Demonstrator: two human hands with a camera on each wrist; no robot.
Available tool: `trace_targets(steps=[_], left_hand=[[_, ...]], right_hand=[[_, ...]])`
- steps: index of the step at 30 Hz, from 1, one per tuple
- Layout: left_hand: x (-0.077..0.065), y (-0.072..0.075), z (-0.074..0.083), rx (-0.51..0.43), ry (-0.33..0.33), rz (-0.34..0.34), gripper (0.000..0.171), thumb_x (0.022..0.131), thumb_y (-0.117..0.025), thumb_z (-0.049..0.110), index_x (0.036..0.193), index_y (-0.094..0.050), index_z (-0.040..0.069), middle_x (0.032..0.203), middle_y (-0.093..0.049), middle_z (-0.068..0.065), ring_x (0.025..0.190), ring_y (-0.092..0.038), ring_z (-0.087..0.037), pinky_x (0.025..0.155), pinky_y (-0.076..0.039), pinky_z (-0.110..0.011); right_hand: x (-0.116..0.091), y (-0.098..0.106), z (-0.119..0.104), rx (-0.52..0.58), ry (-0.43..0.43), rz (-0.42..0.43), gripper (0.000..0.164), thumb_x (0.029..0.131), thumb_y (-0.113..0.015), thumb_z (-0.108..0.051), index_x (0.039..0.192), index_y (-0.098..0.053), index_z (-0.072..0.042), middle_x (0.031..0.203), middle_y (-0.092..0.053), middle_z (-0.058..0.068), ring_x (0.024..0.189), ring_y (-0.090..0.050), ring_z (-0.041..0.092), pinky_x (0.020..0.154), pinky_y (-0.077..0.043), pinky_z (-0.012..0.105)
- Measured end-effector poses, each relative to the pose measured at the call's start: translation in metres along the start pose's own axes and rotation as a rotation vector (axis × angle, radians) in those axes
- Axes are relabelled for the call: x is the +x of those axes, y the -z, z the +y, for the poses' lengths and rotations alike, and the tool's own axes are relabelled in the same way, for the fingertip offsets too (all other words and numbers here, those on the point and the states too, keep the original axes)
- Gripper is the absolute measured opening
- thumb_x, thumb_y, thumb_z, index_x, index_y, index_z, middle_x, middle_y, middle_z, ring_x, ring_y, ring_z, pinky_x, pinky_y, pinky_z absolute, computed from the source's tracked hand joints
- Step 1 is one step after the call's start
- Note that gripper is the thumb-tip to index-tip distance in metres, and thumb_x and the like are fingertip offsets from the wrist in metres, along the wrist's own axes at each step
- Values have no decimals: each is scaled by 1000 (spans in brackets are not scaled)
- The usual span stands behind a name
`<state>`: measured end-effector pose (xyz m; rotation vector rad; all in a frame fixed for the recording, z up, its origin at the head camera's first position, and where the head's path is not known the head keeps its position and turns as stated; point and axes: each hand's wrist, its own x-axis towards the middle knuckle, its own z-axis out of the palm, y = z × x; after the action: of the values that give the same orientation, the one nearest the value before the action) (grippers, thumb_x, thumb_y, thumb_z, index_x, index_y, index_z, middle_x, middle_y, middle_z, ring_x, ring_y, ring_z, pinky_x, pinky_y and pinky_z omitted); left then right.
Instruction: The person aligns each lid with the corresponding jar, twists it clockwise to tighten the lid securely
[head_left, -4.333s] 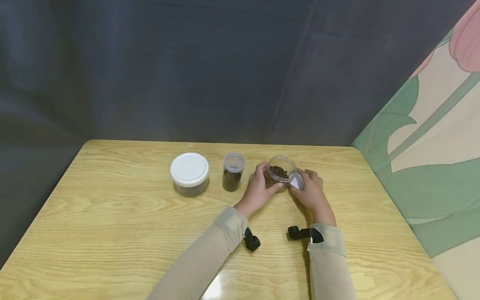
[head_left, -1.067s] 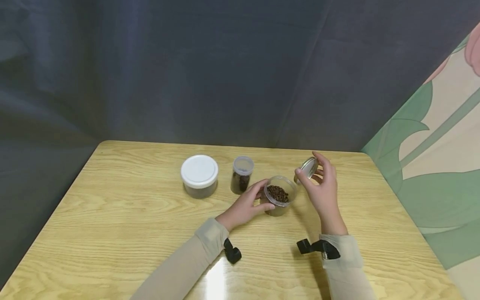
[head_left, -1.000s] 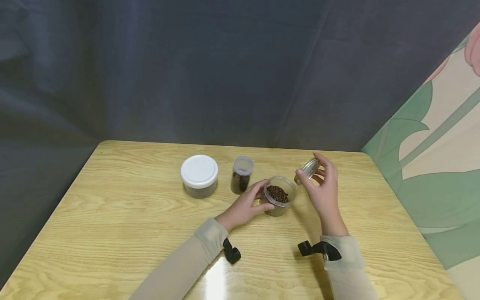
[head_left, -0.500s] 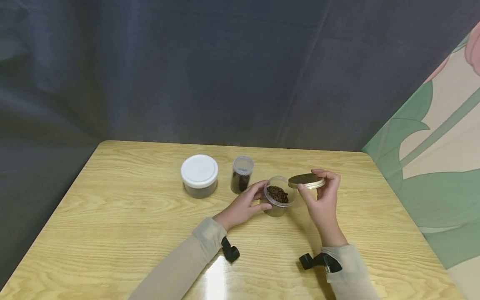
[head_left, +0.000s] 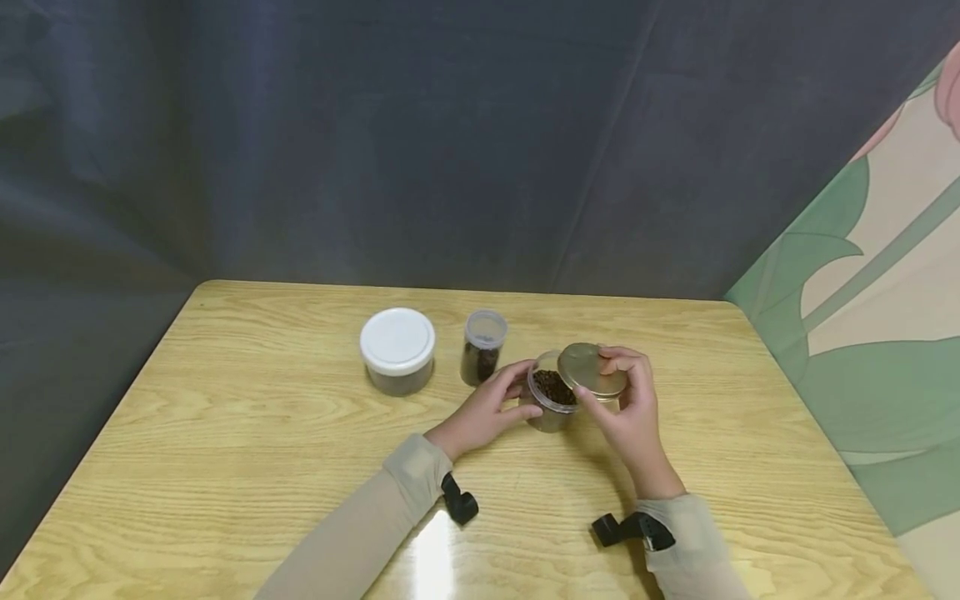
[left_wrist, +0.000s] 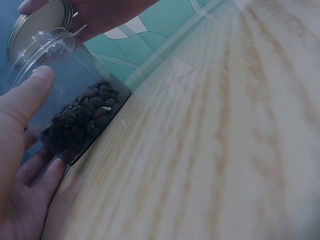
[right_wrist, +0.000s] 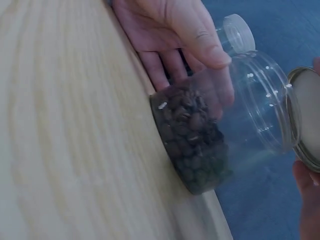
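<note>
A clear plastic jar (head_left: 551, 419), partly filled with dark brown beans (right_wrist: 187, 135), stands upright on the table. My left hand (head_left: 483, 414) grips its left side, thumb in front and fingers curled behind. In my right hand (head_left: 628, 417) a round gold lid (head_left: 585, 367) is pinched at its rim. The lid tilts over the right part of the jar's mouth and hides part of the beans from the head view. In the right wrist view, the lid's pale underside (right_wrist: 307, 112) faces the threaded mouth; whether the two touch I cannot tell.
Left of the jar stands a narrow clear jar (head_left: 482, 354) with a translucent lid and dark contents. Further left is a wider tub (head_left: 399, 354) with a white lid. All are on a wood-grain table (head_left: 262, 433), with a dark curtain (head_left: 450, 150) behind it.
Earlier, both hands were at the jar further back. It then came nearer, and the lid, lifted off to the right, has turned gold side up and moved left over the jar's mouth.
</note>
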<state>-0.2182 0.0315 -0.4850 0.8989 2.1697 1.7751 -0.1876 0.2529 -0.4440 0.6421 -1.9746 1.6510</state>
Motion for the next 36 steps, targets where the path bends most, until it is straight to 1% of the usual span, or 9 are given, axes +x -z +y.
trace_targets(steps=[7, 12, 16, 24, 26, 30, 32, 34, 36], left_hand=[[-1, 1, 0, 1, 1, 8, 70, 97, -69, 14, 157, -32, 6, 155, -41, -13, 142, -42, -25, 114, -41, -32], [-1, 2, 2, 8, 21, 4, 71, 98, -69, 15, 157, -31, 8, 156, -41, -9, 142, -42, -19, 113, -40, -27], [-1, 1, 2, 7, 5, 0, 70, 99, -67, 15, 157, -30, 7, 156, -41, -11, 142, -42, -21, 114, -40, -28], [-1, 1, 3, -5, 2, -3, 70, 99, -67, 14, 158, -30, 7, 157, -39, -12, 143, -41, -23, 115, -39, -28], [-1, 1, 3, -10, -4, 0, 70, 98, -68, 13, 157, -30, 6, 156, -40, -13, 143, -42, -24, 115, -39, -29], [-1, 0, 2, -17, -10, 13, 70, 97, -69, 12, 156, -32, 4, 155, -41, -14, 142, -43, -25, 114, -40, -30], [0, 0, 1, -21, -6, 17, 70, 97, -69, 11, 156, -32, 4, 155, -41, -14, 141, -43, -25, 114, -40, -30], [0, -1, 0, -28, -5, 18, 69, 97, -69, 11, 155, -33, 3, 155, -41, -15, 141, -43, -26, 114, -41, -31], [0, -1, 0, -35, -7, 17, 69, 97, -69, 10, 155, -33, 3, 155, -41, -15, 141, -43, -27, 114, -41, -32]], right_hand=[[-3, -8, 0, -27, -48, -90, 44, 70, -74, 28, 102, -48, 13, 137, -41, 23, 136, -40, 29, 113, -39, 27], [-5, -9, 4, -37, -28, -136, 44, 72, -78, 23, 105, -53, 9, 142, -39, 22, 136, -36, 34, 112, -38, 25], [-6, -11, 9, -60, -25, -152, 46, 71, -78, 22, 106, -54, 6, 143, -38, 22, 137, -35, 33, 112, -36, 24], [-9, -14, 11, -115, -100, -166, 50, 71, -79, 21, 111, -55, 2, 146, -36, 22, 137, -34, 31, 111, -35, 19], [-8, -13, 10, -117, -132, -183, 52, 73, -80, 18, 116, -55, 2, 149, -35, 19, 138, -33, 28, 113, -35, 24], [-7, -7, 12, -106, -194, -217, 73, 75, -81, 12, 139, -48, -1, 156, -29, 14, 143, -28, 24, 118, -29, 50], [-7, -2, 13, -86, -229, -228, 84, 77, -80, 12, 149, -40, -5, 157, -27, 13, 141, -29, 23, 116, -26, 58], [-8, 3, 15, -69, -267, -237, 90, 79, -78, 12, 155, -34, -9, 158, -28, 11, 139, -33, 22, 116, -28, 52], [-10, 7, 17, -48, -296, -249, 91, 80, -75, 13, 157, -31, -9, 157, -30, 12, 136, -37, 20, 115, -32, 40]])
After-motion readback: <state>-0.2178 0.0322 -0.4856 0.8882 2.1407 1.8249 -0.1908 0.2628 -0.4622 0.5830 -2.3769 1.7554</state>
